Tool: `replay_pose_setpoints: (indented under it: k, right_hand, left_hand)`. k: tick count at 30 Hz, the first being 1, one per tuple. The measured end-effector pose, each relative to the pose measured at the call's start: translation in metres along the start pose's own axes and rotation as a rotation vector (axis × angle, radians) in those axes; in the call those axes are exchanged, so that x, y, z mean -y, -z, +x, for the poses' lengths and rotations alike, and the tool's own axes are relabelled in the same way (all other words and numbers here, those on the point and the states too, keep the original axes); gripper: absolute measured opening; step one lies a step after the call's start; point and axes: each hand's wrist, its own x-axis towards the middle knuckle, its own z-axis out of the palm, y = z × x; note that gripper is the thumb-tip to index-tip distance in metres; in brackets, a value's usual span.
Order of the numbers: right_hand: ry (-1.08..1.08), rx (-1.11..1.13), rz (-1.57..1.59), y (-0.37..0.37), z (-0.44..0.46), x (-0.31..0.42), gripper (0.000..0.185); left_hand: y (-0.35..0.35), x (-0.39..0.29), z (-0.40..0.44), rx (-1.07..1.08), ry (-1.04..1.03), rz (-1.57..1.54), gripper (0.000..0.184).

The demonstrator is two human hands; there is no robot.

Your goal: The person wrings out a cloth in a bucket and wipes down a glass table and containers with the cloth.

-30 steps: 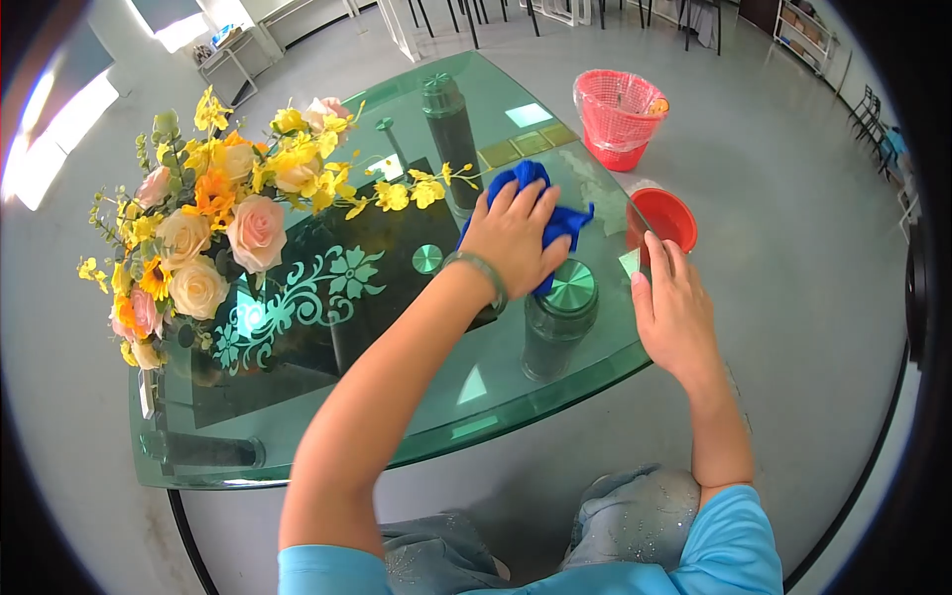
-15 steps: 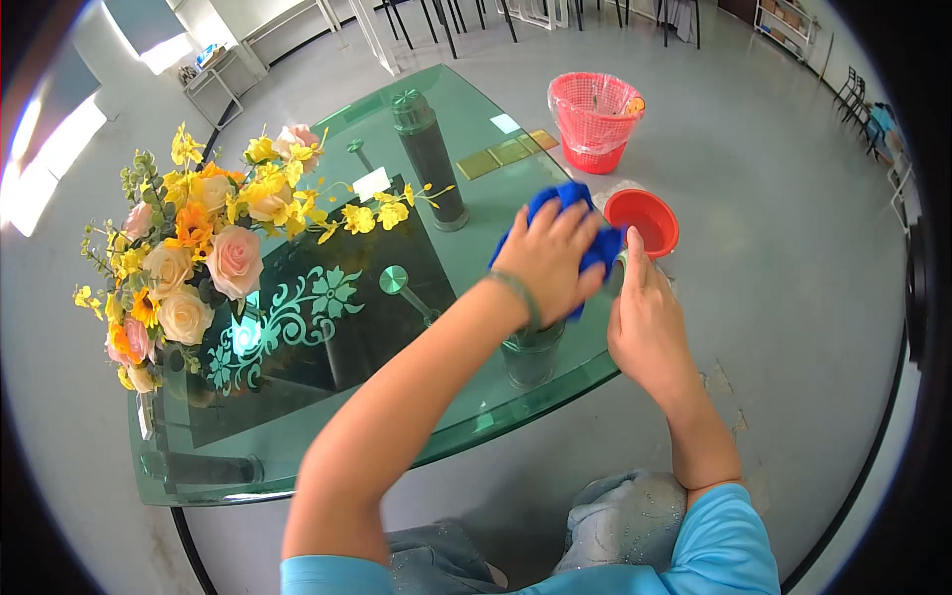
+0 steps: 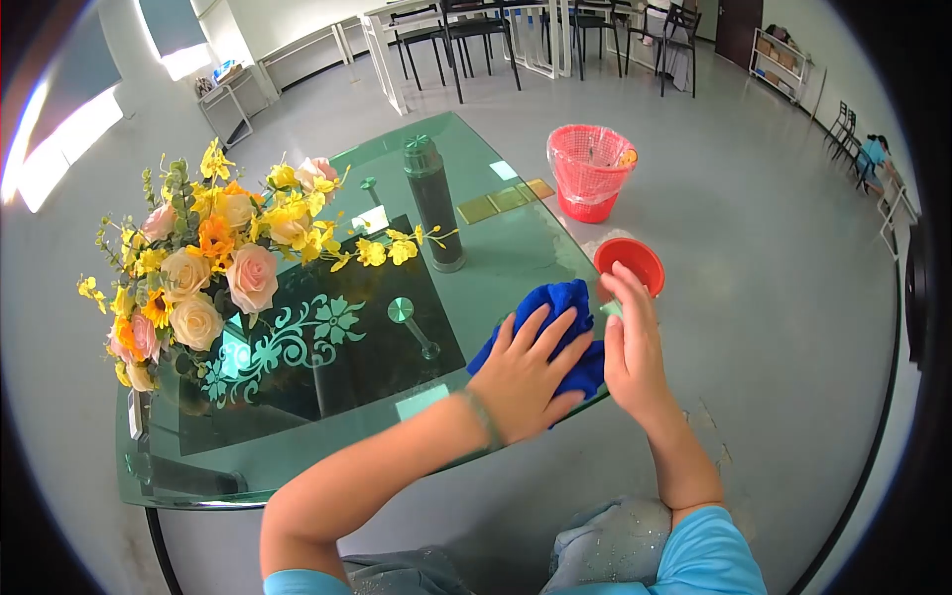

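My left hand (image 3: pixel 526 379), with a green bangle at its wrist, lies with spread fingers on top of a blue cloth (image 3: pixel 565 297). The crumpled cloth rests on the glass table (image 3: pixel 516 258) near its front right corner. At the table's right edge is my right hand (image 3: pixel 635 347), its fingers extended upward and no object visible in it. Just beyond its fingertips, a red basin (image 3: pixel 631 260) stands on the floor. Part of the cloth is hidden under my left hand.
A flower bouquet (image 3: pixel 198 268) of roses and yellow blooms fills the table's left side. Behind the basin stands a red lined basket (image 3: pixel 591 178). Black chairs (image 3: pixel 476 40) and white tables are at the back. A person (image 3: pixel 873 159) in blue is far right.
My left hand and the blue cloth have moved from farther back on the glass to the front right corner. The view has tilted up, showing more of the room.
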Motion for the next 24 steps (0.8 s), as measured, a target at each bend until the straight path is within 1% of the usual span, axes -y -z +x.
replay_pose_setpoints:
  k: [1, 2, 4, 6, 7, 9, 10, 11, 12, 14, 16, 18, 19, 20, 21, 22, 24]
  right_hand:
    - [0.009, 0.001, 0.042, 0.0, 0.001, 0.007, 0.038]
    - [0.011, 0.004, 0.044, 0.001, 0.003, 0.016, 0.038]
    - [0.15, 0.196, -0.06, 0.004, 0.007, 0.039, 0.043]
    - [0.285, 0.361, -0.139, -0.005, 0.008, 0.056, 0.053]
    - [0.322, 0.42, -0.128, -0.016, 0.005, 0.06, 0.056]
    - [0.323, 0.495, -0.204, -0.029, -0.005, 0.068, 0.054]
    - [0.316, 0.519, -0.252, -0.03, -0.006, 0.069, 0.054]
    - [0.284, 0.536, -0.264, -0.029, -0.008, 0.065, 0.054]
    - [0.287, 0.538, -0.251, -0.028, -0.008, 0.06, 0.051]
    - [0.273, 0.525, -0.271, -0.02, 0.0, 0.047, 0.046]
    - [0.203, 0.467, -0.462, -0.012, 0.011, 0.027, 0.044]
    - [0.155, 0.414, -0.483, -0.011, 0.022, 0.001, 0.041]
    - [0.201, 0.385, -0.454, -0.014, 0.029, -0.012, 0.037]
    - [0.182, 0.409, -0.462, -0.017, 0.035, -0.017, 0.037]
    - [0.214, 0.345, -0.418, -0.021, 0.036, -0.019, 0.036]
    - [0.231, 0.284, -0.382, -0.022, 0.029, -0.021, 0.035]
    - [0.275, 0.349, -0.303, -0.02, 0.013, 0.003, 0.029]
  left_hand:
    - [0.019, -0.012, -0.014, 0.003, 0.033, 0.073, 0.065]
    - [0.037, -0.024, -0.03, 0.014, 0.066, 0.142, 0.066]
    - [0.068, -0.044, -0.065, 0.105, 0.137, 0.121, 0.068]
    - [0.067, -0.05, -0.108, 0.145, 0.229, 0.164, 0.069]
    - [0.066, -0.048, -0.124, 0.157, 0.217, 0.148, 0.069]
    - [0.061, -0.043, -0.149, 0.162, 0.434, 0.243, 0.072]
    - [0.06, -0.04, -0.156, 0.179, 0.418, 0.214, 0.072]
    - [0.059, -0.038, -0.162, 0.156, 0.482, 0.283, 0.073]
    - [0.058, -0.034, -0.169, 0.127, 0.548, 0.357, 0.073]
    - [0.057, -0.025, -0.181, 0.135, 0.548, 0.364, 0.074]
    - [0.058, -0.021, -0.191, 0.134, 0.576, 0.426, 0.075]
    - [0.055, -0.014, -0.196, 0.135, 0.585, 0.421, 0.076]
    - [0.054, -0.011, -0.194, 0.122, 0.576, 0.42, 0.076]
    - [0.053, -0.009, -0.194, 0.116, 0.563, 0.412, 0.075]
    - [0.054, -0.008, -0.195, 0.137, 0.542, 0.451, 0.075]
    - [0.055, -0.008, -0.195, 0.171, 0.516, 0.4, 0.075]
    - [0.057, -0.008, -0.191, 0.131, 0.564, 0.467, 0.076]
